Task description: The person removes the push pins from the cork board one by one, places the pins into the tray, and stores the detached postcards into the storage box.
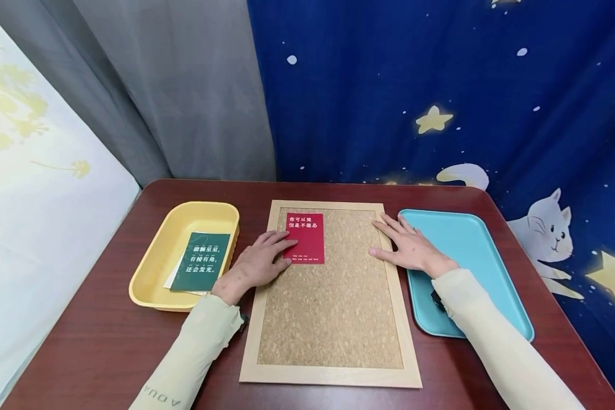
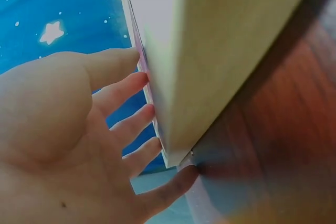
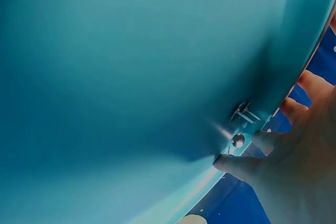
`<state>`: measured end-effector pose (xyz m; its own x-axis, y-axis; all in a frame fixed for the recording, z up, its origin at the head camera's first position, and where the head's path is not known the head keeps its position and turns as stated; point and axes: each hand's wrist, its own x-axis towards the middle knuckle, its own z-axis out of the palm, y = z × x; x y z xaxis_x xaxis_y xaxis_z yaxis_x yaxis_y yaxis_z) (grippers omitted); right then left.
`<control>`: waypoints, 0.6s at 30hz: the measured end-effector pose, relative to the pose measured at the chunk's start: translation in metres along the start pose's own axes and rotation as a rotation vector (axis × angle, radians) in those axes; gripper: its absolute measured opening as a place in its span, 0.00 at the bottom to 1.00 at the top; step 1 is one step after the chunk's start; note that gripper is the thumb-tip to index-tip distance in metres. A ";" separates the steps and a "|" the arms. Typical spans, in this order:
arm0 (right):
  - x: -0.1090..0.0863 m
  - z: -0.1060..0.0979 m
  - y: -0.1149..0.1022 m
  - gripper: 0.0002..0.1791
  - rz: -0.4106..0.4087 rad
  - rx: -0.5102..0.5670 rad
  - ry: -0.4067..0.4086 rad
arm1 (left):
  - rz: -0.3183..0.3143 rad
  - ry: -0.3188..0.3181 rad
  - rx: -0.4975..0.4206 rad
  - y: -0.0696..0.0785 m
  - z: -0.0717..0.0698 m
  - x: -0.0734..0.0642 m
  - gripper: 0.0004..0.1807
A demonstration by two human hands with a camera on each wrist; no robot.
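A wood-framed cork board (image 1: 338, 307) lies on the table, with a red card (image 1: 307, 242) printed with white text on its upper left part. My left hand (image 1: 258, 259) reaches over the board's left frame, thumb and fingertips at the card's left edge. Seen from the left wrist, the fingers (image 2: 134, 132) are extended and spread along the frame's side. On the other side, my right hand (image 1: 410, 245) lies with spread fingers over the right frame, and nothing shows in its grasp. Small metal pieces (image 3: 244, 114) lie inside the blue tray (image 3: 131, 77) near its rim.
To the left stands a yellow basket (image 1: 151, 267) holding a green card (image 1: 202, 262) with white text and paler cards beneath. The blue tray sits right of the board, partly under my right forearm. Curtains (image 1: 364, 102) hang behind the dark red table (image 1: 102, 319).
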<state>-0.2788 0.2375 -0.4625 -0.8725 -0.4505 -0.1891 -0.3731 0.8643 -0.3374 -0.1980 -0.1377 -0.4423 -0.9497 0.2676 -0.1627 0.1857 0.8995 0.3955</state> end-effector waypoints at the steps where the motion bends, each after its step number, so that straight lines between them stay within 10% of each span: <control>1: 0.000 -0.001 0.000 0.50 0.000 0.003 0.003 | 0.002 0.005 0.002 0.001 -0.001 0.000 0.32; 18: 0.001 0.001 0.001 0.51 0.004 0.010 0.004 | -0.016 0.020 0.013 0.005 -0.011 0.009 0.25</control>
<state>-0.2799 0.2379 -0.4643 -0.8752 -0.4462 -0.1871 -0.3664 0.8638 -0.3458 -0.2085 -0.1345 -0.4318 -0.9574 0.2462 -0.1512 0.1733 0.9080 0.3814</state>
